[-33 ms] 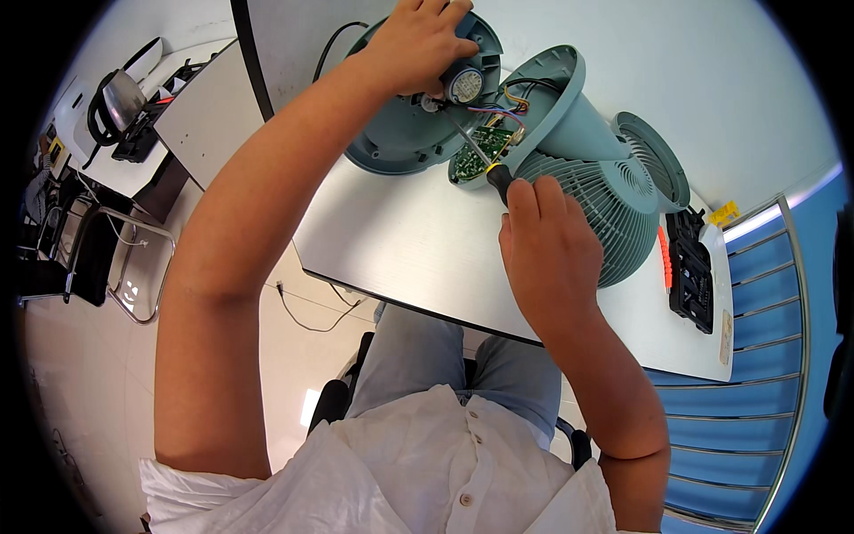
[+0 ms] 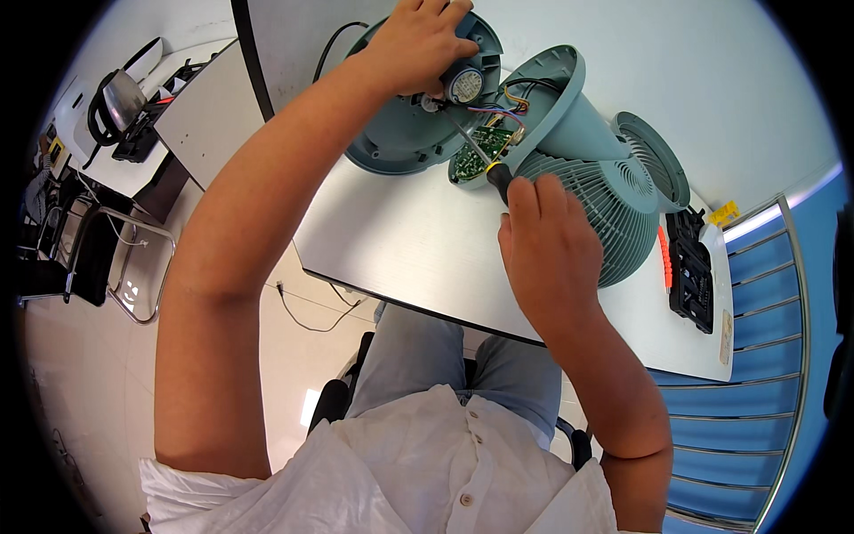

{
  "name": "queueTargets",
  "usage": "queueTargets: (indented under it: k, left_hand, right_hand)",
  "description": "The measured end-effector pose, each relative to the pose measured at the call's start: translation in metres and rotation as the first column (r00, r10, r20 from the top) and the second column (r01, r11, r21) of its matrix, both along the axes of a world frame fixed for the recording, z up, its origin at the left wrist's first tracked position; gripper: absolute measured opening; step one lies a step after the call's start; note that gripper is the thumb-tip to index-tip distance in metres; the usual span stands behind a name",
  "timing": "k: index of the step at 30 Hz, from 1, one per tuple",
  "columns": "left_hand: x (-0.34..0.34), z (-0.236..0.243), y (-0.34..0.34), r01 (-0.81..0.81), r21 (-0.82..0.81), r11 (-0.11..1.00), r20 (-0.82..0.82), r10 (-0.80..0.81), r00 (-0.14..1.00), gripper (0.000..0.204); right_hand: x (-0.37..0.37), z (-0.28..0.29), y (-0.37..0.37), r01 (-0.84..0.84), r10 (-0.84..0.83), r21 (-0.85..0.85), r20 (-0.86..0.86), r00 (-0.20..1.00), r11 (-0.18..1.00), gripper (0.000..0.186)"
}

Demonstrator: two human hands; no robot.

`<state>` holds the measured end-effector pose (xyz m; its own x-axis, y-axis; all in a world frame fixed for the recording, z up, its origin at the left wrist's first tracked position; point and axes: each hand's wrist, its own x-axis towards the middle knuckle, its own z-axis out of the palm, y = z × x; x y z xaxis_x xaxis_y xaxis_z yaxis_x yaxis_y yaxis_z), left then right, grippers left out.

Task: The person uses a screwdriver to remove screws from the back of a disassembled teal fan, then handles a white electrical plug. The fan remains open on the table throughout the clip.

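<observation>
A fan lies in parts on the white table. My left hand (image 2: 425, 44) is closed on the round green fan base (image 2: 396, 142) at the far side, its fingers around a small cylindrical motor (image 2: 466, 85). In my right hand (image 2: 553, 245) is a screwdriver (image 2: 498, 176) with a black handle and yellow band. Its shaft slants up and left toward the motor's mount; the tip's exact contact is hard to see. Coloured wires (image 2: 509, 114) run from the base to the tilted fan stand (image 2: 583, 120). A green circuit board (image 2: 485, 151) sits at the stand's open end.
The fan's grille head (image 2: 614, 218) rests on the table, with a round cover (image 2: 663, 160) behind it. At the right lie a black tool case (image 2: 690, 271) and an orange strip (image 2: 664, 256). A metal railing (image 2: 801, 294) stands beyond. A kettle (image 2: 120, 102) is on another table leftward.
</observation>
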<state>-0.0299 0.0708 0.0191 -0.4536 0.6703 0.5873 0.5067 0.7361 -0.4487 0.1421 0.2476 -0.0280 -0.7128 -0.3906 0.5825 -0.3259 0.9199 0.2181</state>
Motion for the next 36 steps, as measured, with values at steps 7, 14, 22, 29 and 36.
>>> queueTargets:
  k: [7, 14, 22, 29, 36]
  left_hand:
    - [0.002, 0.0, 0.002, 0.004, 0.003, 1.0, -0.009, -0.004, 1.0, 0.04]
    - [0.015, 0.008, 0.006, -0.068, -0.06, 0.996, 0.079, 0.073, 0.994, 0.036]
    - [-0.011, -0.014, 0.003, -0.045, 0.063, 0.997, 0.03, 0.044, 0.999, 0.057]
    - [-0.009, -0.012, 0.007, -0.037, 0.084, 0.996, 0.032, 0.034, 0.999, 0.054]
    - [-0.009, -0.016, 0.005, -0.028, 0.105, 0.994, 0.003, 0.028, 1.0, 0.053]
  right_hand:
    - [-0.005, 0.018, -0.001, 0.065, -0.063, 0.038, -0.056, 0.996, 0.997, 0.02]
    - [-0.001, 0.018, -0.004, 0.166, -0.168, 0.09, 0.012, 0.986, 0.982, 0.014]
    - [-0.003, 0.015, -0.005, 0.071, -0.071, 0.0, -0.039, 0.997, 0.997, 0.015]
    - [-0.004, 0.011, 0.0, 0.148, -0.147, 0.035, -0.03, 0.989, 0.988, 0.018]
    - [-0.003, 0.021, -0.004, 0.039, -0.039, 0.0, -0.058, 0.998, 0.999, 0.017]
